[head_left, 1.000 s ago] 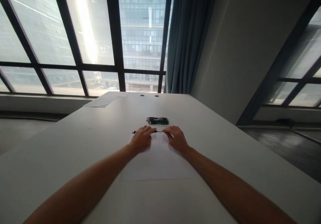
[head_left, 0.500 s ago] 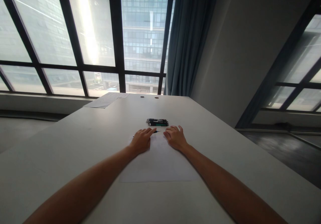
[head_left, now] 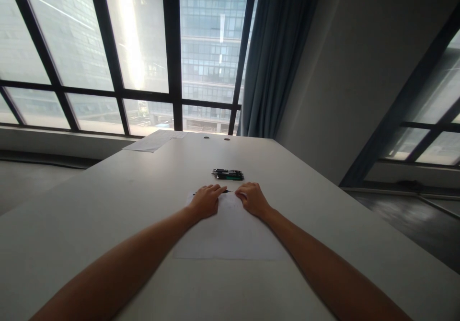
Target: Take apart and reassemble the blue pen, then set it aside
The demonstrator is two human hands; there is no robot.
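Note:
My left hand [head_left: 206,201] is closed round a dark pen [head_left: 226,191], which lies crosswise over the top edge of a white sheet of paper [head_left: 230,239]. The pen's thin tip points right, towards my other hand. There my right hand [head_left: 252,199] has its thumb and fingers pinched together by that tip. What the pinch holds, if anything, is too small to make out. Just beyond both hands lies a pile of several black pens [head_left: 228,174], one with a green barrel.
The long white table [head_left: 108,206] stretches away to a window wall. More paper sheets [head_left: 151,141] lie at its far left corner. Two round dark discs [head_left: 227,139] sit near the far edge. A blue curtain [head_left: 264,72] hangs behind.
My right hand's fingers, spread before, have drawn together into a pinch by the pen's tip. My left hand keeps its hold on the pen. The view has shifted slightly.

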